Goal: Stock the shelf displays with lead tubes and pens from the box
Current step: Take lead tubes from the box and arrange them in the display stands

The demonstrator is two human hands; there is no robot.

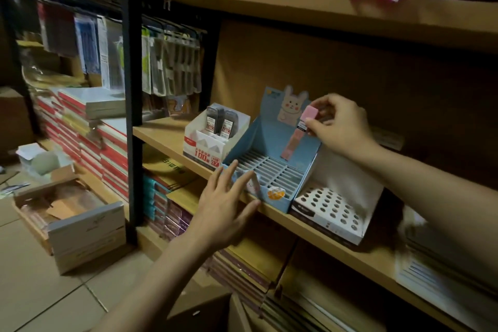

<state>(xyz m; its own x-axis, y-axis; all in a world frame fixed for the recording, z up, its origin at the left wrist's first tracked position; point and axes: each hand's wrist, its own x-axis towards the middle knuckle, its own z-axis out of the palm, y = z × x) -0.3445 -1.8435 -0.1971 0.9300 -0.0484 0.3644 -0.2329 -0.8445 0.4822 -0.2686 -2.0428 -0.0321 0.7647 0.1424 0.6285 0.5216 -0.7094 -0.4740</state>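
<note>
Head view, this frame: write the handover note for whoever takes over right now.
Right hand pinches a pink lead tube over the back of the blue display.
Left hand is open, fingers touching that display's front edge.
Done: two dark tubes stand in the white display on the left.
Left: blue grid slots look empty; the holed display on the right is empty too. Slot the pink tube, then continue.

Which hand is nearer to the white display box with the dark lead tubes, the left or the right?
Left. The left hand rests at the blue display's front corner, just below and right of the white display box. The right hand grips a pink lead tube farther right.
</note>
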